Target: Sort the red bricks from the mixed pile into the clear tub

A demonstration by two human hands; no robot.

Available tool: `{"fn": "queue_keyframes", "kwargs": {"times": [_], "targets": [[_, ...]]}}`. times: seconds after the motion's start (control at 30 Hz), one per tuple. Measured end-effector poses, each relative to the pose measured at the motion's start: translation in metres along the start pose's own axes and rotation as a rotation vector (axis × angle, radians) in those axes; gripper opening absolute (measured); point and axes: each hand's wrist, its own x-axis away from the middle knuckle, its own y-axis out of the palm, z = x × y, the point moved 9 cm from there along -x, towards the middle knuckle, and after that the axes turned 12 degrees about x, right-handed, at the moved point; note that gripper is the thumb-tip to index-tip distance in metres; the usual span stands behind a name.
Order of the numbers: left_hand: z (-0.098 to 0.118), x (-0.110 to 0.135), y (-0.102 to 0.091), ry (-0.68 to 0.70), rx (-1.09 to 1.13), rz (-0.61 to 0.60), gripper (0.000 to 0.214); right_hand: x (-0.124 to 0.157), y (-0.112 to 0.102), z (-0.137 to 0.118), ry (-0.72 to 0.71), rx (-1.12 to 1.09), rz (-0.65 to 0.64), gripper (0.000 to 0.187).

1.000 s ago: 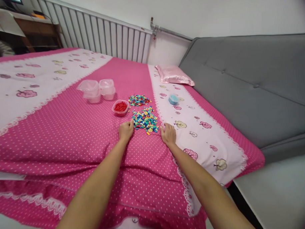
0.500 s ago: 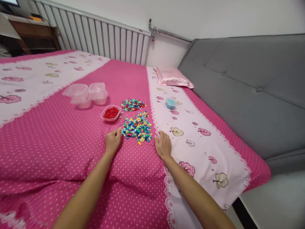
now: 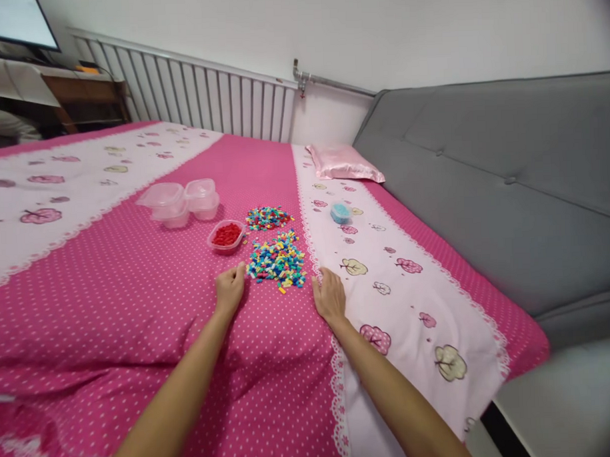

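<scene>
My left hand [image 3: 230,289] rests on the pink dotted bedspread in a loose fist, with nothing seen in it. Just to its right lies a spread pile of small mixed-colour plastic pieces [image 3: 277,261]. On the other side of that pile, my right hand [image 3: 330,294] lies on the lace border, its thumb apart from the slightly bent fingers, holding nothing. A second, smaller pile of coloured pieces [image 3: 268,218] sits behind the first. Beyond my left hand stands a clear tub [image 3: 213,244] full of red pieces [image 3: 227,234].
Stacked clear plastic tubs [image 3: 170,206] stand at the back left. A small tub of light blue pieces [image 3: 341,212] sits on the white strip to the right. Farther back are a pink pillow [image 3: 343,162], a grey headboard [image 3: 463,183] and a radiator [image 3: 195,89].
The view has tilted up a little, so everything appears slightly lower and more of the monitor shows. Both hands stay at the same places beside the pile.
</scene>
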Motion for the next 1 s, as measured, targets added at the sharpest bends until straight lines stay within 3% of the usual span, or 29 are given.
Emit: {"fn": "queue_keyframes", "kwargs": {"times": [0.17, 0.27, 0.53, 0.73, 0.87, 1.0], "targets": [[-0.006, -0.001, 0.001, -0.028, -0.017, -0.013, 0.037, 0.002, -0.001, 0.000, 0.015, 0.013, -0.023, 0.052], [-0.007, -0.002, 0.002, -0.035, -0.020, -0.025, 0.034, 0.004, -0.002, -0.007, -0.063, 0.002, -0.025, 0.064], [-0.008, -0.006, 0.001, -0.022, 0.028, -0.028, 0.038, -0.001, 0.018, -0.072, -0.314, -0.018, -0.117, 0.107], [-0.003, -0.006, -0.001, -0.029, 0.110, -0.018, 0.048, -0.024, 0.035, -0.116, -0.308, -0.037, -0.135, 0.096], [-0.002, -0.003, -0.003, -0.085, 0.222, -0.001, 0.050, -0.035, 0.038, -0.121, -0.257, -0.046, -0.130, 0.085], [0.001, -0.005, -0.005, -0.209, 0.389, 0.050, 0.046, -0.038, 0.038, -0.120, -0.229, -0.086, -0.168, 0.093]]}}
